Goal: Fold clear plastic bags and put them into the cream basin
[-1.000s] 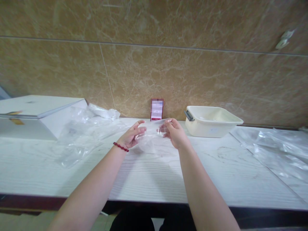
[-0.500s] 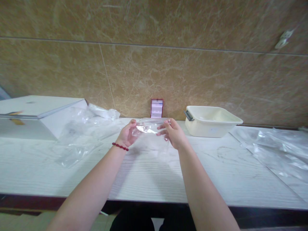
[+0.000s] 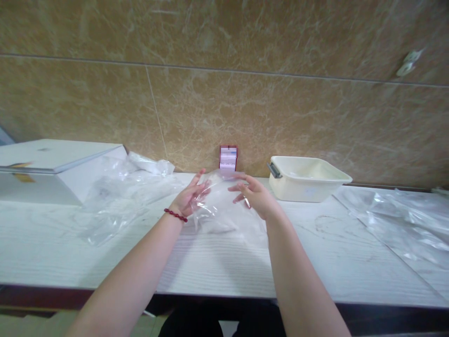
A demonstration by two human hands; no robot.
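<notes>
A clear plastic bag [image 3: 220, 213] hangs between my two hands above the white table [image 3: 217, 262], and its lower part rests on the tabletop. My left hand [image 3: 191, 196], with a red bead bracelet at the wrist, grips the bag's left upper edge with its fingers partly stretched. My right hand [image 3: 257, 199] holds the right upper edge with its fingers loosely spread. The film is bunched and creased between the hands.
A cream plastic basin [image 3: 308, 178] with a grey handle stands at the back right. A small red card [image 3: 228, 157] leans on the marble wall. A white box [image 3: 42, 168] and loose clear bags [image 3: 115, 196] lie left; more plastic film [image 3: 403, 220] lies right.
The bag's top edge was stretched taut between pinching fingers; now both hands have loosened and spread, and the bag has billowed and sagged lower onto the table.
</notes>
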